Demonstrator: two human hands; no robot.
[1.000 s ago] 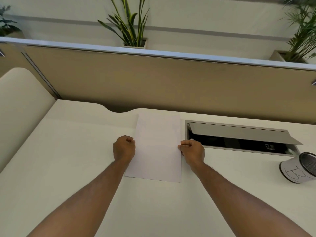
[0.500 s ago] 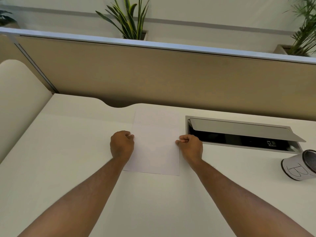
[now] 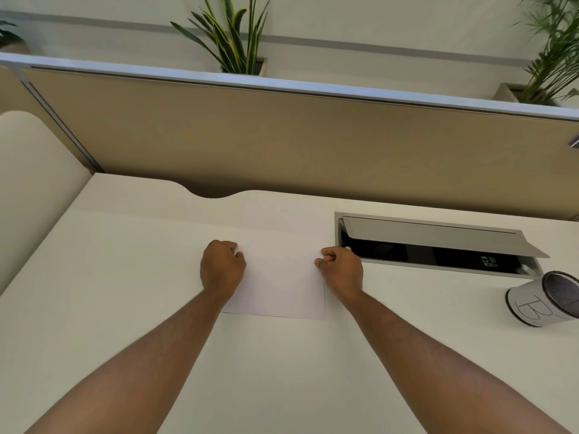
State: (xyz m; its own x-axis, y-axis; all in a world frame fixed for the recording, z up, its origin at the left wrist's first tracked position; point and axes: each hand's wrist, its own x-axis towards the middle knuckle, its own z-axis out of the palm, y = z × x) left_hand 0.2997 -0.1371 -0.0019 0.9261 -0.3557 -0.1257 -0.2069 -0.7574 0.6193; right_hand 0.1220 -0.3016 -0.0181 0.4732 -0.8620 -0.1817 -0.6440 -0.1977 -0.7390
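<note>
Lower frame: two forearms run up to centre. We note both hands curled on the white sheet (image 3: 280, 264), the left hand (image 3: 222, 267) gripping its left edge and the right hand (image 3: 341, 270) pinching its right edge. The sheet lies flat on the desk (image 3: 125, 277) between them, its far half extending past the knuckles. We judge the step as squaring the sheet for a fold or lift; next needs an even pull from both sides. Further right: open cable hatch (image 3: 438, 236) and mesh cup (image 3: 539, 305) marked B. Top: partition (image 3: 282, 136).

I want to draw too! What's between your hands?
A white sheet of paper, flat on the desk. The left hand and right hand each pinch one side edge. The head view shows it.
</note>
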